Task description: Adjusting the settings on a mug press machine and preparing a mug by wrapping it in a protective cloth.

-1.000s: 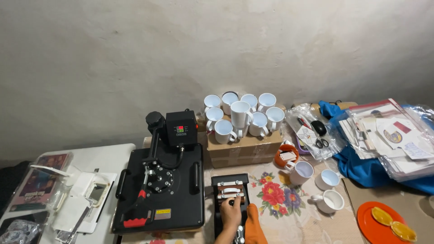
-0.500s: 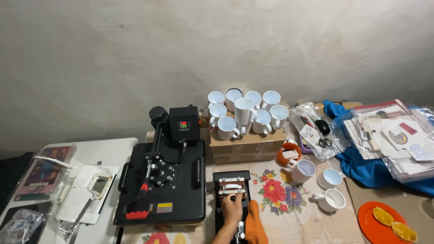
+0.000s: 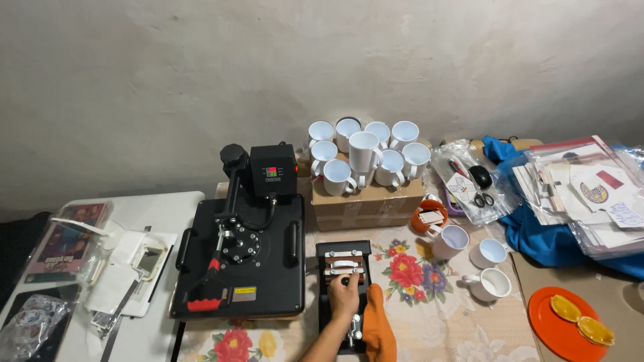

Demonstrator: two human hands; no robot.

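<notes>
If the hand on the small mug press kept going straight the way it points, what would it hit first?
Probably the cardboard box under the white mugs. The hand points away across the mug press toward it; depth is uncertain.

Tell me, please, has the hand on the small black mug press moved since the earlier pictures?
No; the hand rests on the small black mug press, unchanged relative to the large black heat press.

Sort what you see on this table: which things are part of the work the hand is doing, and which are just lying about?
In use: small mug press, gripped by one hand; which hand, unclear; orange cloth beside it.

Lying about: flat heat press, white mugs on the cardboard box, three loose mugs, orange plate, scissors, papers.
</notes>
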